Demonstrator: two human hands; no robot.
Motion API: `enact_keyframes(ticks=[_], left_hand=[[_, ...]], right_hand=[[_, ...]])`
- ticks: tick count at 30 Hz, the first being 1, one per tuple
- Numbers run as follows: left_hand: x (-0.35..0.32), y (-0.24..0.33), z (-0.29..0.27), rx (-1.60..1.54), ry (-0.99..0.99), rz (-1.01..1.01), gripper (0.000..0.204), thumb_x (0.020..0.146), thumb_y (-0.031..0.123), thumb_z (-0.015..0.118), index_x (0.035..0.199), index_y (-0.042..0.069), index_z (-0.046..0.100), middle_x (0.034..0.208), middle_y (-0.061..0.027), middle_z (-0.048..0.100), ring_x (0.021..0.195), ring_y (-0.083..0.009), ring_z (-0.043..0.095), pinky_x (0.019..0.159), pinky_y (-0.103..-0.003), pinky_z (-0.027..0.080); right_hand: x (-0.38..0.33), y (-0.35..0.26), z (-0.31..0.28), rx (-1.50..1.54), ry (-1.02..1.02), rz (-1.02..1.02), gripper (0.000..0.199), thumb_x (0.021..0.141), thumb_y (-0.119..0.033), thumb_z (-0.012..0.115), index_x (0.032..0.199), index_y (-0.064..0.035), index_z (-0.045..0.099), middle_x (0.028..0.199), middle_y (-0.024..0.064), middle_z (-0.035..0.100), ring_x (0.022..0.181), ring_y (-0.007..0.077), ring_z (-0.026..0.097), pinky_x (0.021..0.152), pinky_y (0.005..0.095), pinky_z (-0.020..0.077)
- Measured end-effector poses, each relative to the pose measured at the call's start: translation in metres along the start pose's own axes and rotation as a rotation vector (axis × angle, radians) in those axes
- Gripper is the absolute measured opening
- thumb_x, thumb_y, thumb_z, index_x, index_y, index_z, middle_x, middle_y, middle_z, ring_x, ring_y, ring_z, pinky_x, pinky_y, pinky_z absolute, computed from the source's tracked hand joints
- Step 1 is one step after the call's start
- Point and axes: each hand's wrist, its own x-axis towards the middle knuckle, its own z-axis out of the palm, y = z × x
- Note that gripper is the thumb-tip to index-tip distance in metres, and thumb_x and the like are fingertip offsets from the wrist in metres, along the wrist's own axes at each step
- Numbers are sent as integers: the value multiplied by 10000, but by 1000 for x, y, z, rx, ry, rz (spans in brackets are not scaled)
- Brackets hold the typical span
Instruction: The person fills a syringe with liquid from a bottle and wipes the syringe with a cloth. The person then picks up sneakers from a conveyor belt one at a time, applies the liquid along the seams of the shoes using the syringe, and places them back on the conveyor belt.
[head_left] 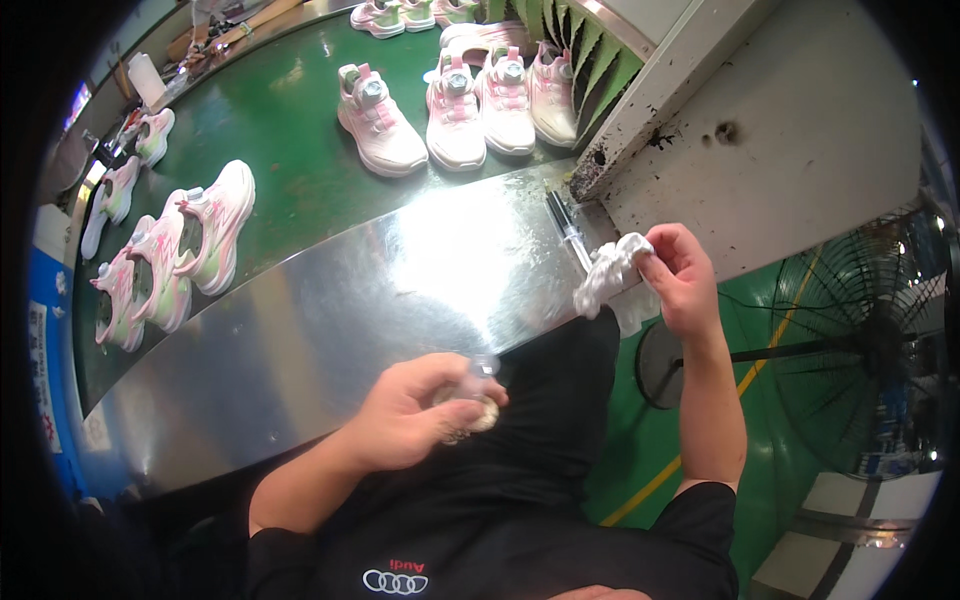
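My left hand (405,412) is closed around a small clear bottle-like thing (483,368) with a pale rounded part below. My fingers cover much of it, so its exact kind is hard to make out. It is held above my lap, by the near edge of the metal ledge (340,300). Over to the right, my right hand (684,285) pinches a crumpled white cloth (610,270) between thumb and fingers. The cloth hangs over the ledge's right end, close to a black and white marker pen (568,228) lying there.
Several pink and white sneakers (380,125) stand on the green belt (290,120), more (215,225) along its left side. Green strips (580,60) hang at a machine opening beside a pale panel (790,130). A black floor fan (870,340) stands at right.
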Motion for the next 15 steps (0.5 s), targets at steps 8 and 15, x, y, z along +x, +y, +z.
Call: enact_keyframes(ticks=[8, 15], left_hand=[[13, 6, 33, 174, -92, -17, 327, 963, 223, 433, 1112, -41, 556, 910, -96, 628, 845, -134, 590, 769, -270, 459], [15, -20, 24, 106, 116, -200, 346, 951, 311, 469, 1089, 13, 581, 865, -39, 618, 676, -70, 543, 555, -209, 453]], right_hand=[[-31, -13, 55, 145, -118, -1, 170, 854, 5, 595, 1022, 28, 589, 878, 36, 626, 794, 64, 570, 703, 194, 460], [-41, -19, 79, -5, -81, -188, 137, 812, 13, 639, 949, 16, 639, 843, 61, 648, 730, 87, 584, 648, 213, 466]])
